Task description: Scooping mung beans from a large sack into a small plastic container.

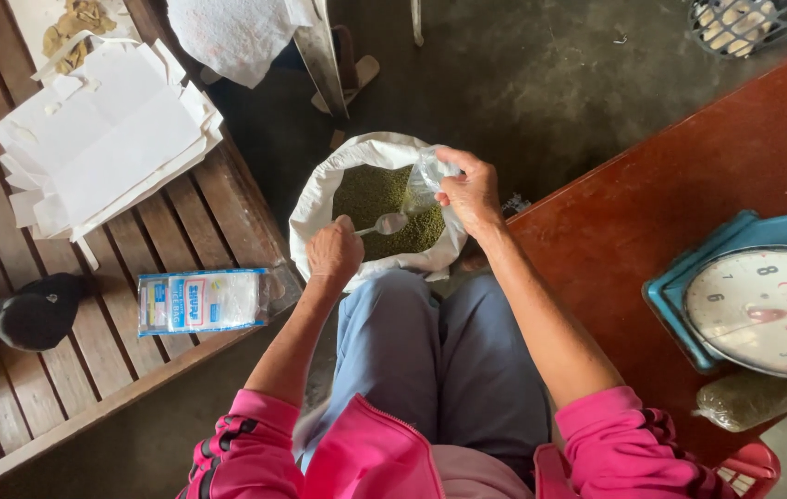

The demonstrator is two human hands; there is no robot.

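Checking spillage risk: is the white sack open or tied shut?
Open: the white sack has its rim rolled back, green beans exposed.

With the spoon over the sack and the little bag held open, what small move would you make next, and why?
Probably dip the spoon into the green beans and lift a scoop toward the clear bag. The left hand holds the spoon just above the beans with its bowl looking empty, while the right hand pinches the bag over the white sack.

slatted bench (181, 217), paper stack (102, 134), white packet (201, 301)
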